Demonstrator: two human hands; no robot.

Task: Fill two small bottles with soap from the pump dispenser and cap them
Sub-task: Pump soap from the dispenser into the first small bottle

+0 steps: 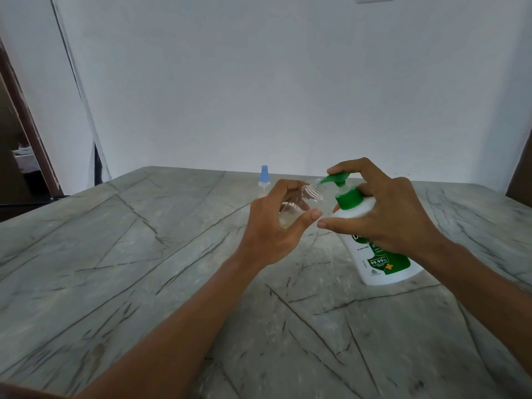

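My left hand (275,223) grips a small clear bottle (299,204), uncapped and tilted so its threaded neck sits right under the pump's nozzle. A little pale liquid lies in its lower end. The white soap dispenser (383,263) with a green pump head (336,180) stands on the table (144,254). My right hand (385,214) is wrapped round the dispenser's upper body, with the index finger resting on top of the pump head. A second small clear bottle with a light blue cap (264,180) stands upright behind my left hand, partly hidden by it.
The grey veined stone table runs to a white wall at the back. A dark door frame (20,133) is at the left and a dark edge (519,174) at the right. No loose cap is visible.
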